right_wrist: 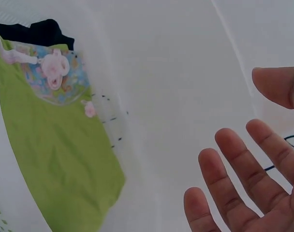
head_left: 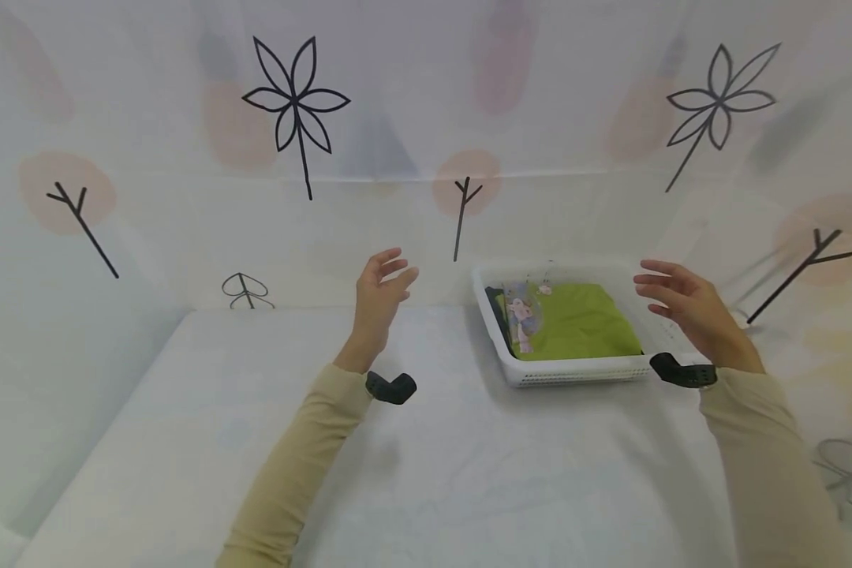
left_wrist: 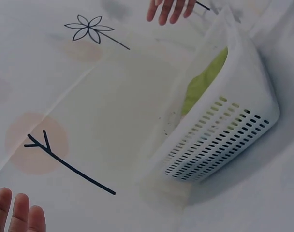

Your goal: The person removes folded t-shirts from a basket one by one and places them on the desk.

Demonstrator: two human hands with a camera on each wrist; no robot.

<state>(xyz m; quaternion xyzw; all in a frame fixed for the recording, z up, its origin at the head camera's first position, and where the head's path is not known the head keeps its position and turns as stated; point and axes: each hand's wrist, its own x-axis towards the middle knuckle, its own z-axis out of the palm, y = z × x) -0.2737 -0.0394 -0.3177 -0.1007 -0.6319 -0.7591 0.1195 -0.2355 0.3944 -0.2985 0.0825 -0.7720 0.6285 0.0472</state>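
Both hands hang in the air with nothing in them. The left hand (head_left: 382,304) is to the left of a white plastic basket (head_left: 582,371), fingers loosely bent. My right hand (head_left: 696,308) is raised at the basket's right side, its fingers spread apart in the right wrist view. Inside the basket lies a bright green cloth (head_left: 589,319), folded flat. A printed patch with pink shapes (right_wrist: 55,70) shows on or over the cloth, and a dark cloth (right_wrist: 33,33) peeks out at its edge. Rows of slots pierce the basket's wall in the left wrist view.
The basket stands on a white-covered table (head_left: 426,473) toward the back right. Behind it rises a pale hanging sheet (head_left: 383,229) printed with black flowers and twigs, which also closes off the sides. Dark bands (head_left: 390,388) sit at both wrists.
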